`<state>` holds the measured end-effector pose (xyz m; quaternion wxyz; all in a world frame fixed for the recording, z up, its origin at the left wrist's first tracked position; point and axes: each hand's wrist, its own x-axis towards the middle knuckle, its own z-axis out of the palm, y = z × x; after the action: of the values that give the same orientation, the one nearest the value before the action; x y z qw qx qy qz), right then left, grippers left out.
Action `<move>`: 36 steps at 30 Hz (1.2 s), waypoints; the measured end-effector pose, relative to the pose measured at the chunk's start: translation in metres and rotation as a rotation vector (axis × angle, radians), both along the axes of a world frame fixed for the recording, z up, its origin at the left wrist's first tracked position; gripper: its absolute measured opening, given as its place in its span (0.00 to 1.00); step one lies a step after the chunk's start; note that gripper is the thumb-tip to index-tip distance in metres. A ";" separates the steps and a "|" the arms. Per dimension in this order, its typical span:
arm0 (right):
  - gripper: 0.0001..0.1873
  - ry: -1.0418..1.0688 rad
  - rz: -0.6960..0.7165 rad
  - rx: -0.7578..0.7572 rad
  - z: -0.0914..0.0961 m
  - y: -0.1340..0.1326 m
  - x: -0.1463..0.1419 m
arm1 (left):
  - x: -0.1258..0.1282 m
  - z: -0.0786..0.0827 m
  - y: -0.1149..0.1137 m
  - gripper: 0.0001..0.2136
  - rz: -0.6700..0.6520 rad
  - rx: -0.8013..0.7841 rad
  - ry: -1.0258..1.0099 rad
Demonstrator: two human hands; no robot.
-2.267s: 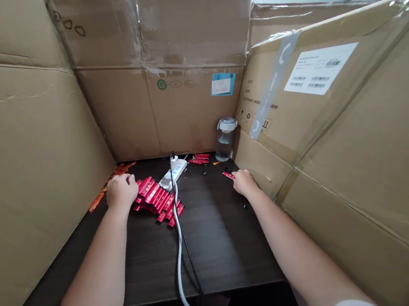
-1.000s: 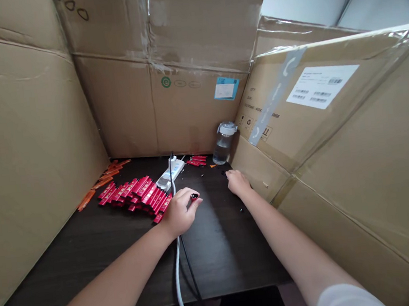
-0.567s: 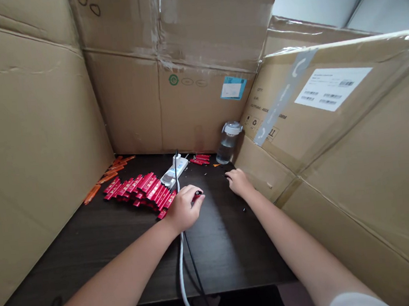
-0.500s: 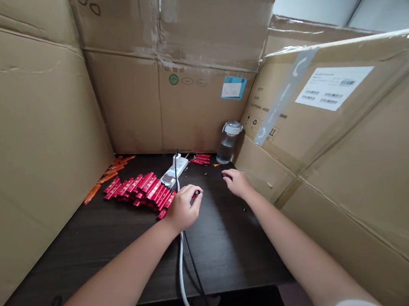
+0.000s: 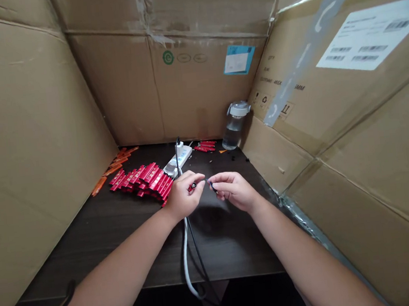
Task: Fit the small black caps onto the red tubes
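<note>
Head view, from the left: a tall brown cardboard panel [image 5: 31, 142] stands beside flat orange strips [image 5: 113, 169] lying scattered along its foot. Next comes a pile of slim red sticks with black edges [image 5: 148, 177], heaped on the dark wood-grain tabletop [image 5: 236, 247], its near end partly hidden by the left hand [image 5: 183, 198]. Behind that hand, a white plastic power strip [image 5: 186, 153] lies aslant. The left hand's grip is closed around a single red stick [image 5: 192, 187], dark end showing, above the tabletop. Just right of it, the right hand [image 5: 237, 191] pinches a small black piece [image 5: 212, 186]; whether the two hands' fingertips touch, I cannot tell. Farther back lie several short red pieces [image 5: 205, 146], then a clear lidded bottle [image 5: 233, 133] stands upright, partly filled.
</note>
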<state>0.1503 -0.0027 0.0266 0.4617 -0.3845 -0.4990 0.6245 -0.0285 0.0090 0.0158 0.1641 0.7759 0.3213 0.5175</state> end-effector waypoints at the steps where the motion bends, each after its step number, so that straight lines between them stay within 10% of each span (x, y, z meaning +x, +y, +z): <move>1: 0.13 -0.002 0.001 0.001 0.000 0.000 0.000 | 0.000 0.000 0.000 0.06 -0.013 0.009 0.013; 36: 0.07 -0.177 0.002 0.089 0.001 -0.006 -0.006 | -0.001 -0.001 -0.004 0.07 -0.064 0.089 0.157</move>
<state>0.1439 -0.0088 0.0277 0.4317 -0.4167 -0.5657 0.5656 -0.0293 0.0046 0.0143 0.1204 0.8304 0.2850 0.4633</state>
